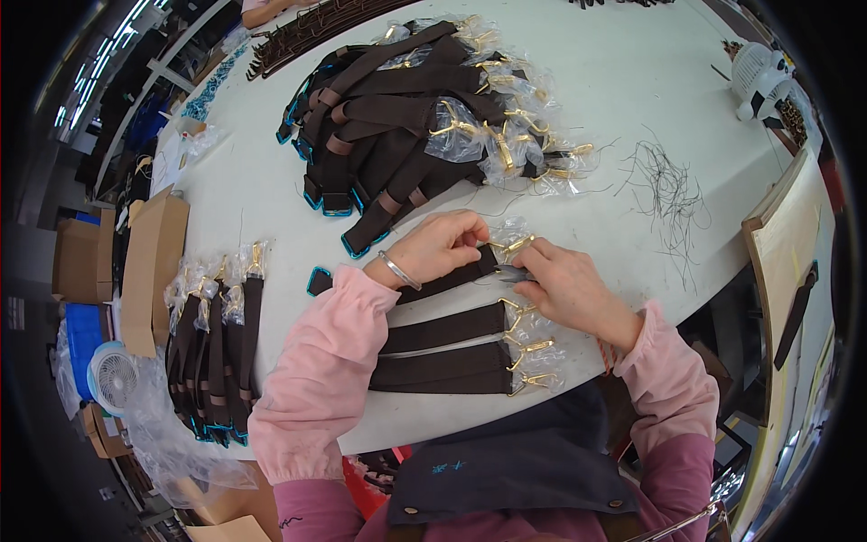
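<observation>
My right hand (573,285) is closed around small grey thread snips (513,273), whose blades lie at the end of a dark brown webbing strap (461,280). My left hand (438,246), with a bangle at its wrist, is above the same strap. Its thumb and fingers are pinched together, and what they hold is too small to make out. Beside my right fingertips is that strap's gold snap hook (515,246) in clear film. Nearer me lie more brown straps (442,329), side by side, with gold hooks (533,347) at their right ends.
A big heap of brown straps (397,126) with film-wrapped hooks covers the far middle of the white table (623,90). Loose threads (668,194) lie at right. A bundle of straps (217,352) hangs over the left edge, near a fan (116,378). Another fan (759,77) stands far right.
</observation>
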Demonstrator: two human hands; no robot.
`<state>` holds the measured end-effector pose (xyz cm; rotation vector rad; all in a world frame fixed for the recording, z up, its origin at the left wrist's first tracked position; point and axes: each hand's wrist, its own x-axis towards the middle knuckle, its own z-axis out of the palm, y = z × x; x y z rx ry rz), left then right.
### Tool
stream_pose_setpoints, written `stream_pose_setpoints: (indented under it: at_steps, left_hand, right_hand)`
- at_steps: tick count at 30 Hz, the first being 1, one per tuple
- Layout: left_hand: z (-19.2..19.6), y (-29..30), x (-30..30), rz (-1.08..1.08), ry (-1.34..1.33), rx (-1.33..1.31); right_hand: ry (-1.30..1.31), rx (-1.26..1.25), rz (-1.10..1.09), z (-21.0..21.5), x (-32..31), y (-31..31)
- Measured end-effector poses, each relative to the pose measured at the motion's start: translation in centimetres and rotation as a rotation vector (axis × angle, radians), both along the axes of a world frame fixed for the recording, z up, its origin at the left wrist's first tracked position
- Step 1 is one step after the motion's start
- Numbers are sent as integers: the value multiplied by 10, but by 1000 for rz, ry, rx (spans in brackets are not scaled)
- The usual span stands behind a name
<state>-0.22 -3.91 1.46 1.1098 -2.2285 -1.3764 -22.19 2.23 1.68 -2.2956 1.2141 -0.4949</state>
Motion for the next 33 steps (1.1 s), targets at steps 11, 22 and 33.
stream_pose_setpoints:
  at_steps: [11,22,33]
  left_hand:
    - [-21,16,-3,-118,-120,-349]
    - [-20,21,-7,-83,-46,-224]
    - [-34,16,-8,126,351,410]
  right_hand:
    - [-18,-66,-28,-18,9,-1]
    - [-19,-63,3,-17,8,-1]
    - [-33,-41,4,-16,9,-1]
